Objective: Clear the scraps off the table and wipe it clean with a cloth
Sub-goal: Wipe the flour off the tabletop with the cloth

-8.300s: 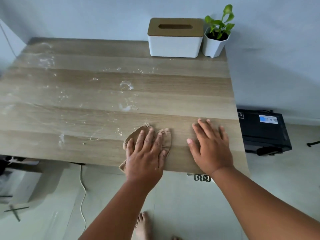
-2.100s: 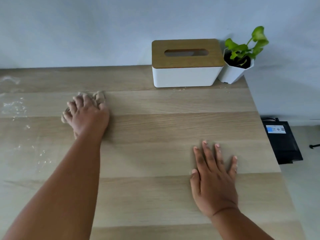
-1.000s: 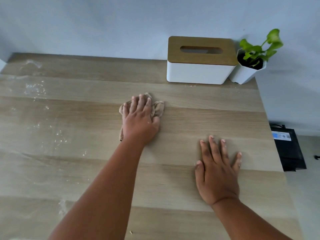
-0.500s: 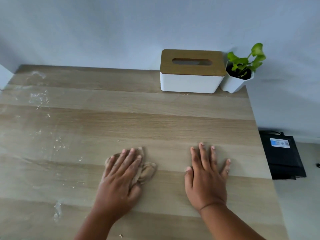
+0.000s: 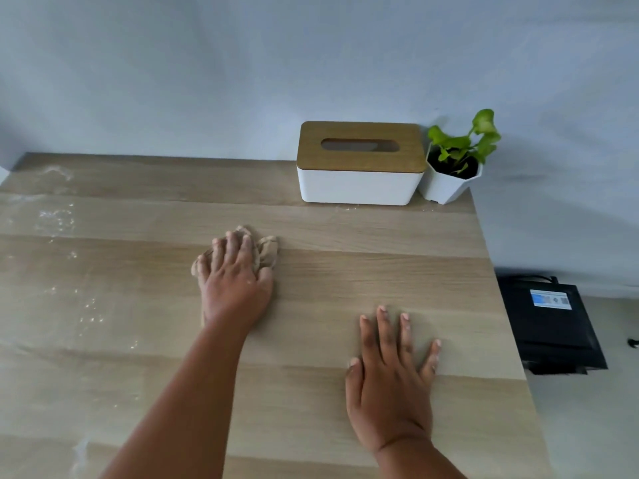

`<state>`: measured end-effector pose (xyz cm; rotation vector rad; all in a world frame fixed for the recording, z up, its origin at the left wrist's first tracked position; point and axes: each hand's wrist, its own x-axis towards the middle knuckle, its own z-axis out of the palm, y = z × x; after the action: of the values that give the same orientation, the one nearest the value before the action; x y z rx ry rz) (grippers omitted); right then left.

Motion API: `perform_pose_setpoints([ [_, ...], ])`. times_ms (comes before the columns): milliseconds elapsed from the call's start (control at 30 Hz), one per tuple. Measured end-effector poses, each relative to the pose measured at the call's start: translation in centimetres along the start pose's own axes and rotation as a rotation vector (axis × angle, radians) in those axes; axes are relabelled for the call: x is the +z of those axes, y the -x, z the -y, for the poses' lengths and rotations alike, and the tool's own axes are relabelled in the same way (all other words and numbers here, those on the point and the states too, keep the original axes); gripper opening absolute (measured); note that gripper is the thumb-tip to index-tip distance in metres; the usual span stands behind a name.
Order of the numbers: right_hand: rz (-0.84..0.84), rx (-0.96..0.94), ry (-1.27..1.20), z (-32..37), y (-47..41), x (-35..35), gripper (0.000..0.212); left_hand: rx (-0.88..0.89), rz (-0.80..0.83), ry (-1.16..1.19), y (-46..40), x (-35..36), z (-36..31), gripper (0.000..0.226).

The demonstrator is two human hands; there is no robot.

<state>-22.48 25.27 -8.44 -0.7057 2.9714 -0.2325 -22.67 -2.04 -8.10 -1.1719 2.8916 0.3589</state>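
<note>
Left hand presses flat on a crumpled tan cloth mid wood-grain tabletop; right hand lies flat, fingers spread, near right. White crumbs speckle the left.

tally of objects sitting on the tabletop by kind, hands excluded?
cloth: 1
tissue box: 1
potted plant: 1
Total: 3
</note>
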Motion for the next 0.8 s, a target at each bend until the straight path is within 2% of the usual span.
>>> perform_pose_setpoints([
  [200, -0.006, -0.01, 0.007, -0.1, 0.1, 0.0, 0.067, 0.327, 0.028, 0.052, 4.1, 0.4, -1.8, 0.078],
  [300, 0.015, -0.015, 0.021, -0.2, 0.2, 0.0, 0.066, 0.395, 0.03, 0.072, 7.3, 0.6, -1.5, 0.075],
  [567, 0.087, -0.005, -0.004, -0.1, 0.2, -0.4, 0.071, 0.373, 0.056, 0.044, 16.6, 1.1, 0.7, 0.073],
  [800, -0.01, -0.393, -0.046, 0.1, 1.1, -0.7, 0.059, 0.261, 0.049, 0.071, 23.0, 0.3, 3.8, 0.07],
])
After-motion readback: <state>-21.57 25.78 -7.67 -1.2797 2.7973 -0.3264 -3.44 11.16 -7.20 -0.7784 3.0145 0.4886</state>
